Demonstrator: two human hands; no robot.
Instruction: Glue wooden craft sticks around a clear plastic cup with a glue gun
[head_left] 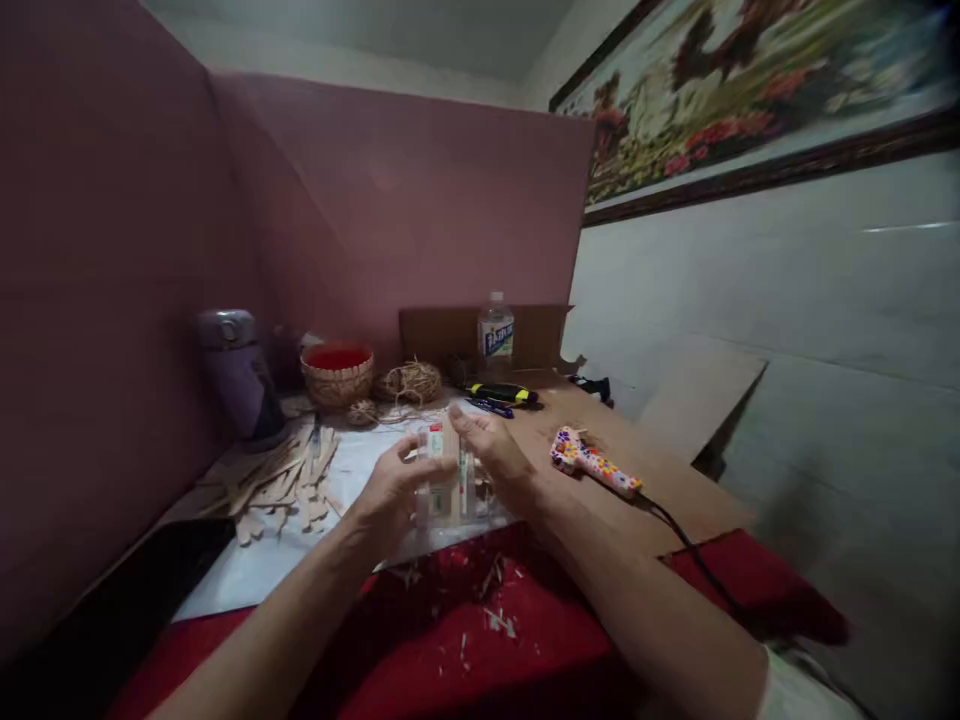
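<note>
Lengthwise, the clear packet (pixel 445 502) points up the view, clamped between left hand (pixel 397 482) and right hand (pixel 495 450)

On my feed I record a purple flask (pixel 243 390) at left, a labelled clear bottle (pixel 496 337) before cardboard (pixel 439 330), a framed picture (pixel 720 95) on the wall (pixel 675 290).

A purple flask (pixel 244 390) at the desk's (pixel 637 520) left edge; tan bowl (pixel 337 387), red inside; white glue gun (pixel 596 466) (orange and purple flowers, no less); packet (pixel 436 505) printed red and green.
</note>
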